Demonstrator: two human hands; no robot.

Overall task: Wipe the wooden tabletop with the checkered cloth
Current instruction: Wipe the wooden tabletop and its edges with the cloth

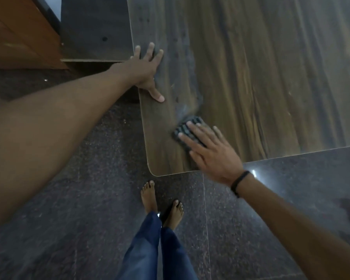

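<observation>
The wooden tabletop (251,77) fills the upper right, its rounded near-left corner just ahead of my feet. A dark checkered cloth (187,126) lies bunched near that corner. My right hand (208,150) presses flat on the cloth with fingers spread, covering most of it. A dull smear runs up the wood from the cloth. My left hand (148,71) rests flat on the table's left edge with fingers apart and holds nothing.
Dark speckled stone floor (89,178) surrounds the table. A lower dark wooden surface (95,33) adjoins the table's left side, with an orange-brown wooden panel (14,33) at far left. My bare feet (162,201) stand just before the table corner.
</observation>
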